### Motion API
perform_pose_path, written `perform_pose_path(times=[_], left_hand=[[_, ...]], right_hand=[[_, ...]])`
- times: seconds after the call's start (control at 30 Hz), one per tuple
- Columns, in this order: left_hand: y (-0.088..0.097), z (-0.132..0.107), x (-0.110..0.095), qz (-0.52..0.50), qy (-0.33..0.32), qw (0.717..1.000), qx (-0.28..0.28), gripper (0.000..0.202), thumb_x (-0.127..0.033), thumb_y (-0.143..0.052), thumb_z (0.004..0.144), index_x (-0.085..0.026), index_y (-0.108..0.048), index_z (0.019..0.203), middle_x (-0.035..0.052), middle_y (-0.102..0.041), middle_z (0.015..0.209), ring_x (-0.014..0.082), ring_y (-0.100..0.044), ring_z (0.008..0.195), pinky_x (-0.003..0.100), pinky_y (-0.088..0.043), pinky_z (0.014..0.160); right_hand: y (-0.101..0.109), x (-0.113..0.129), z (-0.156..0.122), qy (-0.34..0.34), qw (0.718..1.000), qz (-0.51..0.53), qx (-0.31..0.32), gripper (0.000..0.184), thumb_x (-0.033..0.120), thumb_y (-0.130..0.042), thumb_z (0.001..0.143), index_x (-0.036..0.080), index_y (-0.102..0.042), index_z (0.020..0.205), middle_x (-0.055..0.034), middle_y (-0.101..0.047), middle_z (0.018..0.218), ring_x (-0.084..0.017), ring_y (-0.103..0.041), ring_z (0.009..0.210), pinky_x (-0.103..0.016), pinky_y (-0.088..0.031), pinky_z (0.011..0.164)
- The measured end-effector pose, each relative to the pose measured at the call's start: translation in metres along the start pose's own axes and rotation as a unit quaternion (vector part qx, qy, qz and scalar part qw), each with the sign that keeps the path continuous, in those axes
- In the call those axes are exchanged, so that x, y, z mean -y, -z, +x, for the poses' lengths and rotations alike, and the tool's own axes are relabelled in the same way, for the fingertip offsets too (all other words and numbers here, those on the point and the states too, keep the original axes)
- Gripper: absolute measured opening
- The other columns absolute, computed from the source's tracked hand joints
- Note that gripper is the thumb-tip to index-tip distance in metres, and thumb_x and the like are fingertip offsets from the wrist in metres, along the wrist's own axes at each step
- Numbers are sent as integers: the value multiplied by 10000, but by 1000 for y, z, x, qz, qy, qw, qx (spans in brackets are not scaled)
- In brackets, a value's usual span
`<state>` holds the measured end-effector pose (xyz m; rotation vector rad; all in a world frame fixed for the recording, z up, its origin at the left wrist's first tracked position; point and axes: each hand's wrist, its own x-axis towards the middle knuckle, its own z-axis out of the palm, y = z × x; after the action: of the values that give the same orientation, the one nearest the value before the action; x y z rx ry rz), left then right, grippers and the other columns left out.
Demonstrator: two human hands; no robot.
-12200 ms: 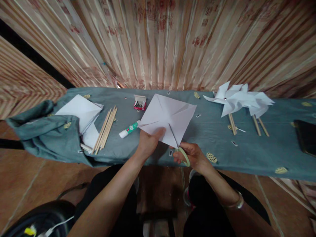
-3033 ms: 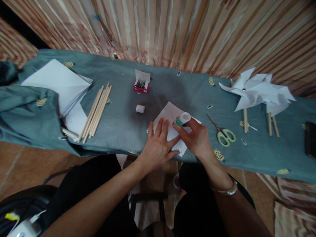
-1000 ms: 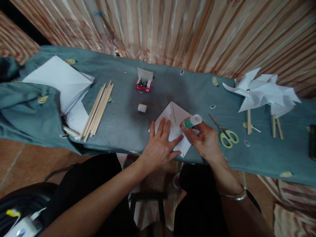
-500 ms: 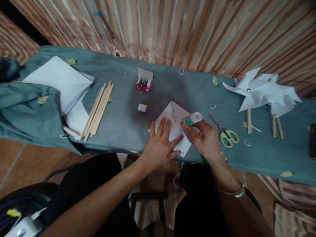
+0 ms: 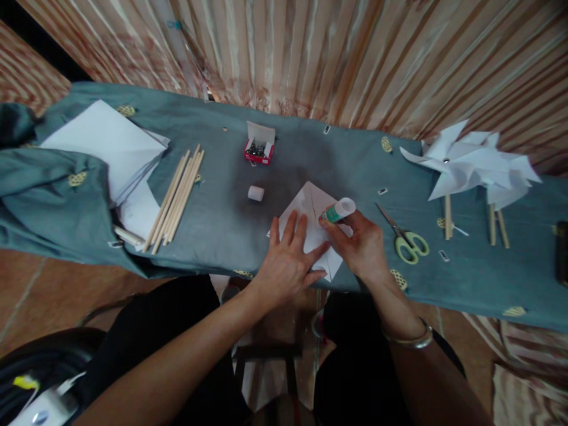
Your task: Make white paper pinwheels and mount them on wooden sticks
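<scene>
A white square of paper (image 5: 307,198) with slits lies at the table's front edge, one corner pointing away from me. My left hand (image 5: 286,260) rests flat on its left half, fingers spread. My right hand (image 5: 361,242) grips a glue stick (image 5: 338,210) with a green label, tilted over the paper's right half. Its lower end is hidden by my fingers, so I cannot tell whether it touches the paper. The white glue stick cap (image 5: 256,193) lies on its side to the left of the paper.
Behind stands an open red box (image 5: 258,152) of small metal pieces. Wooden sticks (image 5: 177,198) and white paper sheets (image 5: 110,148) lie left. Green-handled scissors (image 5: 410,245) lie right of my right hand, with paper pinwheels (image 5: 461,163) farther right. A green cloth (image 5: 213,231) covers the table.
My right hand has moved slightly left with the glue stick, toward the paper's middle. My left hand and the paper have stayed in place.
</scene>
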<state>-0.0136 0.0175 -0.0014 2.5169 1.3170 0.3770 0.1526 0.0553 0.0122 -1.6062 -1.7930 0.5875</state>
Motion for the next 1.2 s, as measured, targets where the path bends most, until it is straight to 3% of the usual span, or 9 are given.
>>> perform_pose_path(times=[0.8,0.9,1.03,1.2], left_hand=[[0,0,0,-2,-5,1000,-11,551,-506,-599,829,-277,-514,1323,172,-294,1532,445,-196,1416,718,-152,1071],[0,-1,0,2,-2,1000,-9,575,-505,-598,831,-288,-489,1352,171,-292,1533,442,-195,1418,711,-151,1076],[-1,-2,0,4,0,1000,-11,540,-516,-567,847,-317,-499,1344,151,-255,1553,435,-170,1427,705,-149,1079],[-2,-3,2,3,-4,1000,-11,524,-509,-566,850,-340,-499,1342,139,-220,1567,444,-156,1427,703,-145,1077]], right_hand=[[3,8,-5,38,997,-30,54,218,397,-619,827,198,-649,914,-68,-705,852,-216,-674,784,-328,-504,692],[6,6,-6,16,998,-13,57,228,409,-641,809,204,-660,907,-62,-712,842,-222,-676,793,-344,-509,709],[13,-2,-4,-65,986,154,29,235,422,-696,765,217,-677,879,-36,-726,834,-205,-680,777,-362,-532,736],[29,-7,-1,-164,890,420,-63,169,365,-748,737,241,-701,841,5,-727,847,-150,-682,828,-327,-545,844]])
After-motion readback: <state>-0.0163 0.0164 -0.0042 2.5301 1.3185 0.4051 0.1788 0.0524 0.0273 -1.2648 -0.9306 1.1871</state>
